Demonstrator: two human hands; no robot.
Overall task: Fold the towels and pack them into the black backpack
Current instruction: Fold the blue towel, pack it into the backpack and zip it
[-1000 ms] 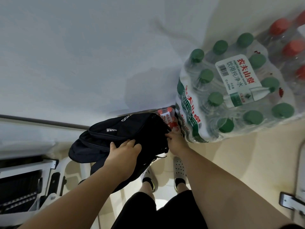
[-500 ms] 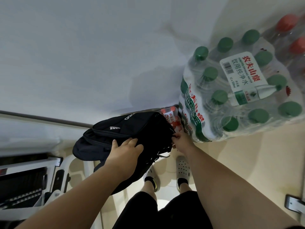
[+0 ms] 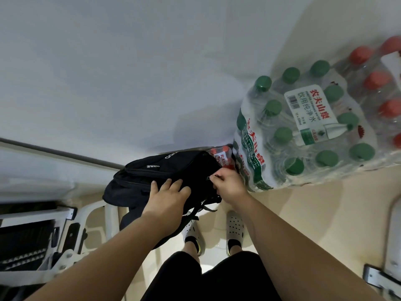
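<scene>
While peering straight down at the floor point(image 3: 325, 213): far left, white folding step frame point(image 3: 71, 233) with black treads. Just right of that, black backpack point(image 3: 173, 168) lying on its side against the white wall point(image 3: 130, 72), white logo facing up, lower part and straps drooping toward the near side; cannot tell what carries it underneath. Left hand point(image 3: 167, 198) laid on the backpack's near face, fingers straight and slightly spread, pressing flat, gripping nothing. Right hand point(image 3: 230, 185) at the backpack's right end, thumb and forefinger pinching a small zip pull point(image 3: 209, 177), other fingers curled in. Below the hands, two white perforated shoes point(image 3: 192, 232) planted on the floor. Tucked behind the backpack's right end, a small red-capped bottle pack point(image 3: 223, 157), touching the bag. Further right, big shrink-wrapped pack of green-capped water bottles point(image 3: 303, 131), just beside the right hand. Far right, red-capped bottles point(image 3: 382, 83) pressed against the green ones. No towels anywhere in view.
</scene>
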